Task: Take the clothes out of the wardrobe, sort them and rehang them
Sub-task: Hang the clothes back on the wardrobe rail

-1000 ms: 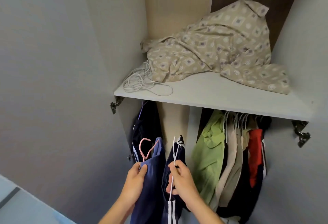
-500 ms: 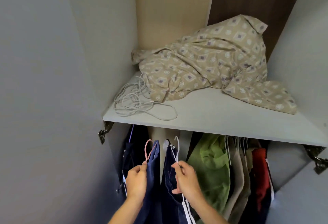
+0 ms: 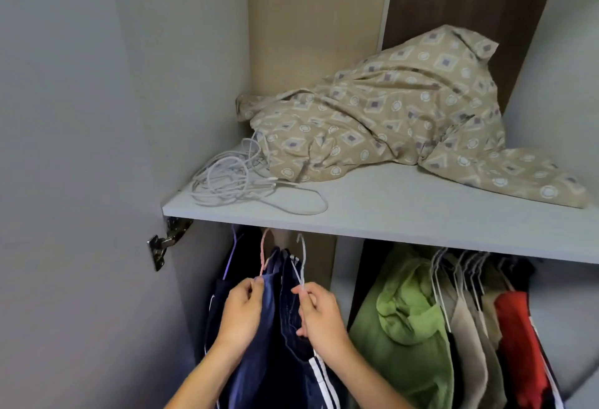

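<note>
Navy garments on two hangers, both just under the shelf at its left end. Left hand pinches the pink hanger with blue garment; right hand pinches the white hanger with striped dark garment.

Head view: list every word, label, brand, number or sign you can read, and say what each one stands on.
None can be read. The patterned cloth on the shelf bears only diamonds and circles, no letters. The navy garments gripped by the left hand and right hand show white stripes only. The green garment and red garment show no print or tag.
</note>
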